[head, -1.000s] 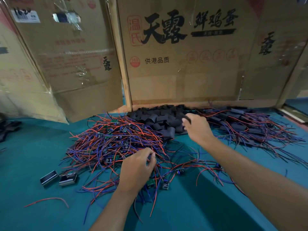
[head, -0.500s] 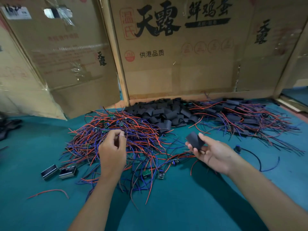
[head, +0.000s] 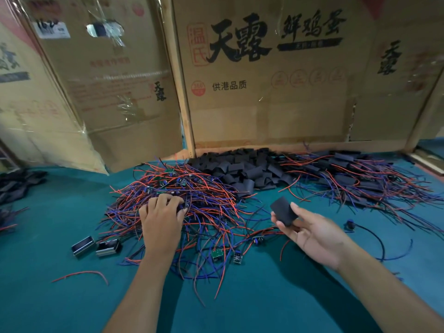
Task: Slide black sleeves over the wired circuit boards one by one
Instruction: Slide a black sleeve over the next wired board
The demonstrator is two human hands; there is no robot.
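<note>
I see my right hand [head: 312, 234] palm up over the green table [head: 252, 304], thumb and fingers pinching one black sleeve [head: 283, 211]. My left hand [head: 161, 221] rests knuckles up on the tangle of wired boards [head: 192, 200], fingers curled into the wires; I cannot tell what they grip. The sleeve pile [head: 242, 168] sits against the cardboard wall [head: 264, 104]. Bare table runs along the near edge.
</note>
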